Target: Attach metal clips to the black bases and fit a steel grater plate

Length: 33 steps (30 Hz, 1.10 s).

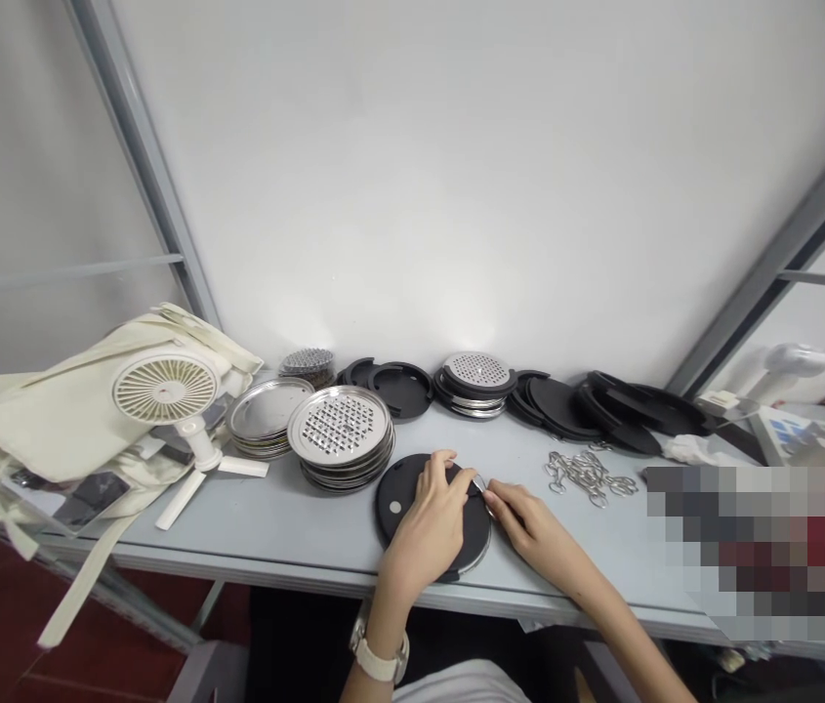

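Note:
A black round disc [403, 486] with a pale dot lies at the table's front edge, with a metal rim showing along its lower right side. My left hand [433, 517], a watch on its wrist, rests over the disc with bent fingers, holding it down. At the disc's upper right edge, my right hand [529, 527] pinches a small shiny metal piece [480, 484], largely hidden by the fingers of both hands. To the left stands a stack of round metal grater plates [341, 428]. Wire clips [588, 474] lie in a loose pile to the right.
Plain metal discs [269, 410] are stacked further left, near a white fan [167, 389] and a cream bag [82, 420]. Black round frames [401, 389], another grater stack [475, 371] and several black parts [565, 405] line the wall. A pixelated area covers the right.

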Tool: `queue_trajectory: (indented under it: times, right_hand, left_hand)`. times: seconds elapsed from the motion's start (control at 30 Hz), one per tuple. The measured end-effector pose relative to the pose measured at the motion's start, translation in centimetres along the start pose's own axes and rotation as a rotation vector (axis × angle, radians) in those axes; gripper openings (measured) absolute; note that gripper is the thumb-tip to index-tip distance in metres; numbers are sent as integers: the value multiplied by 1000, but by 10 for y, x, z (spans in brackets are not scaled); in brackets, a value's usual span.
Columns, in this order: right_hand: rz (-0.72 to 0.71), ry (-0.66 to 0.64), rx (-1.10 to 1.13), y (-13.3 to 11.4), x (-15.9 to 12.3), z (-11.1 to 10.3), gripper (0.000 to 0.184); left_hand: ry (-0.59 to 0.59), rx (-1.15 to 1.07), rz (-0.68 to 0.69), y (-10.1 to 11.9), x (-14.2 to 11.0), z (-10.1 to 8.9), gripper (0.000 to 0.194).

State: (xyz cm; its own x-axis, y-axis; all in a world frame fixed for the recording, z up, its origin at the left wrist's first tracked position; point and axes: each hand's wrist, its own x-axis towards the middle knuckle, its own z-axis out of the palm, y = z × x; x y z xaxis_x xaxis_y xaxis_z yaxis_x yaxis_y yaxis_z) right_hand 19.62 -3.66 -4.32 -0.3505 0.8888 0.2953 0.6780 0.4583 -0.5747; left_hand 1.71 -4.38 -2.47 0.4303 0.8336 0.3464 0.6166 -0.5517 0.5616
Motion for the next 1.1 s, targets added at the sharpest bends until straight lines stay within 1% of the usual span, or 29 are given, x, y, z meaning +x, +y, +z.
queue_trajectory:
  times: [0.17, 0.37, 0.5, 0.73, 0.87, 0.97, 1.1]
  right_hand:
    - [13, 17, 7, -3, 0, -1, 31]
    - [80, 55, 28, -2, -1, -2, 34]
    - [75, 48, 34, -2, -1, -2, 34]
    - [66, 43, 15, -5, -1, -3, 32]
    - [81, 63, 37, -7, -2, -5, 33]
    - [79, 39, 65, -8, -3, -5, 34]
    - [75, 23, 75, -7, -3, -4, 35]
  left_hand:
    - [1, 10, -8, 2, 0, -1, 38]
    - [-27, 22, -7, 3, 1, -3, 39]
    - [-56, 36, 3, 4, 1, -7, 39]
    - [-67, 51, 2, 5, 0, -10, 36]
    - [-65, 4, 14, 2, 0, -7, 35]
    - [-63, -65, 45, -2, 0, -4, 41]
    - [-58, -142, 43, -5, 1, -2, 48]
